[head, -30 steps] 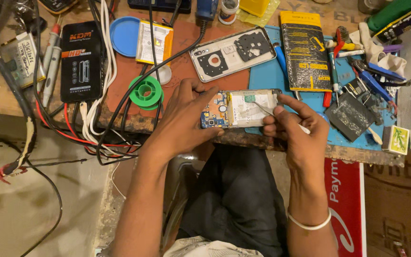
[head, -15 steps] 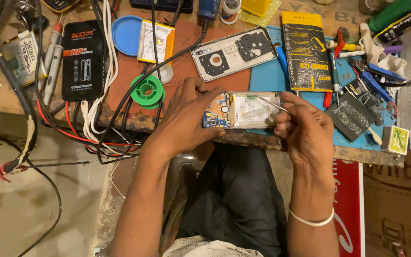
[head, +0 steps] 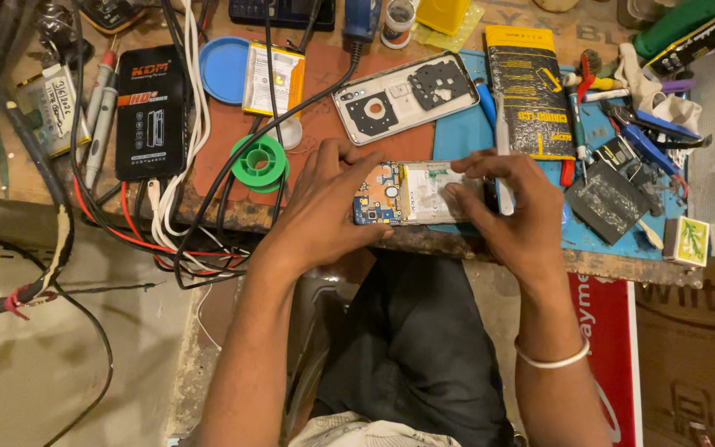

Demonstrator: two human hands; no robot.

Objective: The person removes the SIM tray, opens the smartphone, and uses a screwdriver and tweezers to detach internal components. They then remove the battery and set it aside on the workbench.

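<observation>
Since a moment ago, right hand (head: 513, 213) has dropped flat onto the opened phone (head: 414, 193) at the surface's near edge, seemingly pressing; left hand (head: 328, 207) grips its circuit-board end.

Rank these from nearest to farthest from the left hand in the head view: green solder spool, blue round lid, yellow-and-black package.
Measured from the left hand:
1. Green solder spool, just to its left on the bench.
2. Blue round lid, farther up and left, near the back.
3. Yellow-and-black package, across on the right, on the blue mat.
</observation>
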